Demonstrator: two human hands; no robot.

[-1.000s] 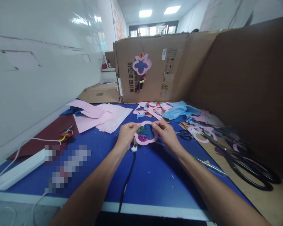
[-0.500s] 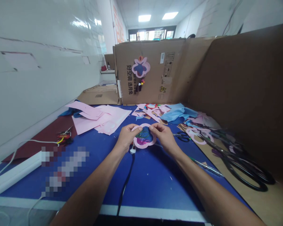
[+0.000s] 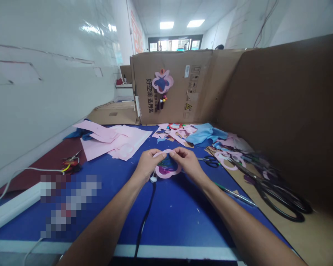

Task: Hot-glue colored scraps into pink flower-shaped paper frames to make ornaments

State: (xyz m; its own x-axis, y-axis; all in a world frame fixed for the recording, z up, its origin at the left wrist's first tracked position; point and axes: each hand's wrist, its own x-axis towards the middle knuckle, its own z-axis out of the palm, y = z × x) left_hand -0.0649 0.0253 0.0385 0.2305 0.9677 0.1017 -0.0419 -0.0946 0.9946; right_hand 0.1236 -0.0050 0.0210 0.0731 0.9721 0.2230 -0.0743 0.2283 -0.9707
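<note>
Both of my hands pinch a pink flower-shaped paper frame [image 3: 166,170] with a dark blue and magenta centre, low over the blue table [image 3: 177,214]. My left hand [image 3: 147,162] grips its upper left edge, fingers closed. My right hand [image 3: 187,160] grips the upper right edge, thumb and fingers pressed together near the top middle. A white-tipped tool on a black cable [image 3: 145,218] lies just under my left hand.
Pink paper sheets [image 3: 119,142] lie at the left back. Paper scraps and blue cloth [image 3: 204,135] sit near the cardboard wall [image 3: 280,103]. Several black scissors [image 3: 277,192] lie at the right. A finished pink ornament [image 3: 162,82] hangs on the box. A white power strip [image 3: 13,207] is at the left.
My hands have drawn closer together on the top of the pink frame, and the frame has tilted down toward the table. The view has shifted slightly.
</note>
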